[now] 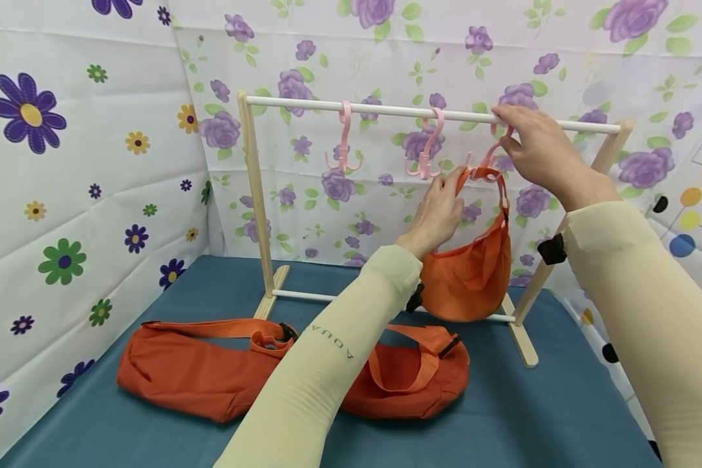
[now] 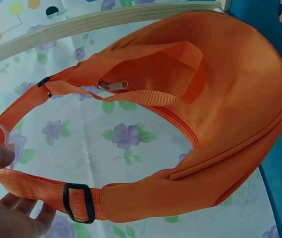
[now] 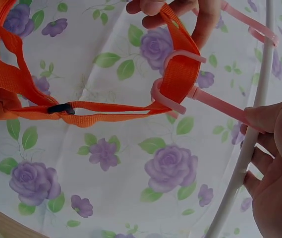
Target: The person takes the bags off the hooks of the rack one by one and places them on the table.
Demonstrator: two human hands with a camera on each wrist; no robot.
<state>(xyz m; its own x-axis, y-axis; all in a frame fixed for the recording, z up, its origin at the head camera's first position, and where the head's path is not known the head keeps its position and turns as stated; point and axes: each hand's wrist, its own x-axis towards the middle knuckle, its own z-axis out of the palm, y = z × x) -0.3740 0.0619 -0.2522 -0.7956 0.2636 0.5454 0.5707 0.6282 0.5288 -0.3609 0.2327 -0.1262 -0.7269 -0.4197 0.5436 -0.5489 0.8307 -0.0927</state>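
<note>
An orange crescent-shaped shoulder bag (image 1: 465,292) hangs by its strap from a pink hook (image 3: 220,104) at the right of a white rod (image 1: 386,110). In the right wrist view the strap lies over the hook's curved prongs. My left hand (image 1: 439,214) pinches the strap just beside those prongs. A black buckle (image 2: 79,203) sits on the strap near the left fingers. Up at the rod, my right hand (image 1: 541,146) grips the hook's upper stem, thumb on the stem and fingers behind the rod. The bag's zipper pull (image 2: 115,86) shows at its opening.
Two more pink hooks (image 1: 344,140) hang to the left on the rod, bare of bags. Two orange bags (image 1: 193,377) lie on the blue tabletop (image 1: 538,416), partly behind the left sleeve. Wooden posts (image 1: 256,195) carry the rod before a flowered backdrop.
</note>
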